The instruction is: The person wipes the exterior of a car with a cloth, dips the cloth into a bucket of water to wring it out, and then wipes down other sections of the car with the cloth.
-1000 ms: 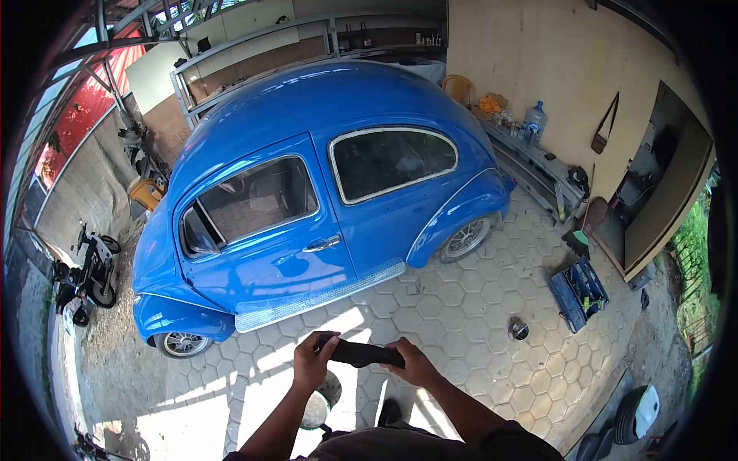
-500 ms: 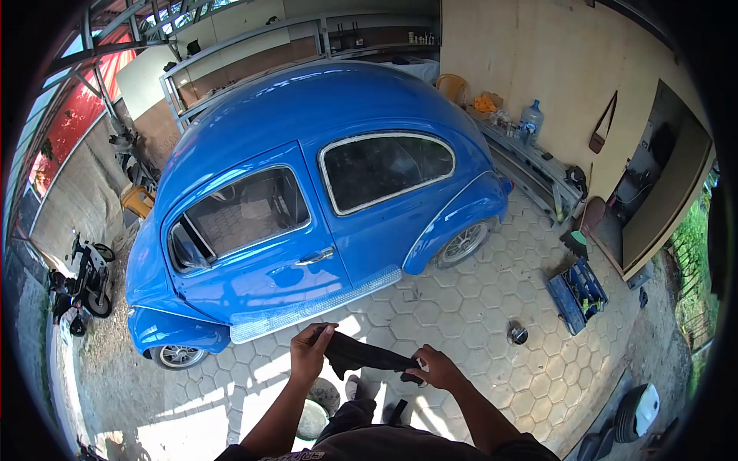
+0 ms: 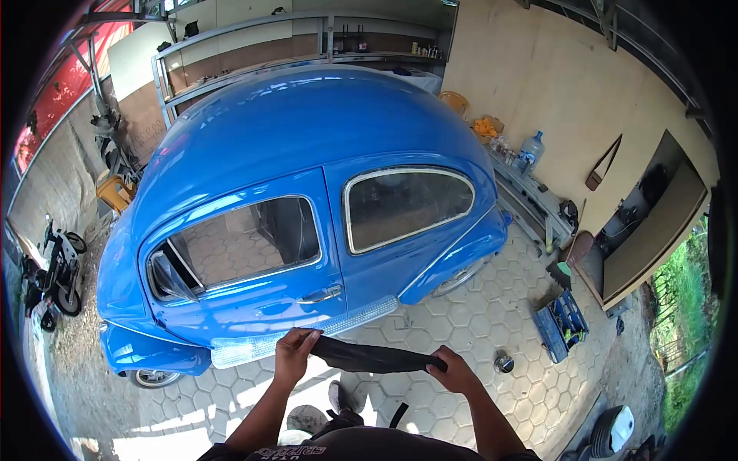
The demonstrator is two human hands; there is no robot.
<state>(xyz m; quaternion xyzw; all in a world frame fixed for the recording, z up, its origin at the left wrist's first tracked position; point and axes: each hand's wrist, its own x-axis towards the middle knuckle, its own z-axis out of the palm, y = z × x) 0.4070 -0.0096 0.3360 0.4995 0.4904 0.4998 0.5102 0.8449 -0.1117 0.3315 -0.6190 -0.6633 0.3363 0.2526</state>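
A long strip of black cloth (image 3: 375, 358) is stretched between my two hands in front of my body. My left hand (image 3: 295, 355) pinches its left end, thumb on top. At the other end, my right hand (image 3: 453, 370) has its fingers closed round the cloth. Both hands are held out in the air, short of the blue car (image 3: 307, 131), whose door handle (image 3: 320, 294) and running board (image 3: 254, 346) show just beyond them. Folds hide what kind of cloth it is.
Hexagonal pavers (image 3: 453, 326) cover the ground. A blue toolbox (image 3: 560, 326) lies open at the right, with a small metal can (image 3: 503, 362) nearby. A bucket (image 3: 294, 437) is by my feet. A motorcycle (image 3: 60, 269) stands at the far left, a bench (image 3: 530, 196) along the wall.
The black cloth went from bunched and sagging to pulled out nearly straight. My hands have moved farther apart, and my view has come closer to the car.
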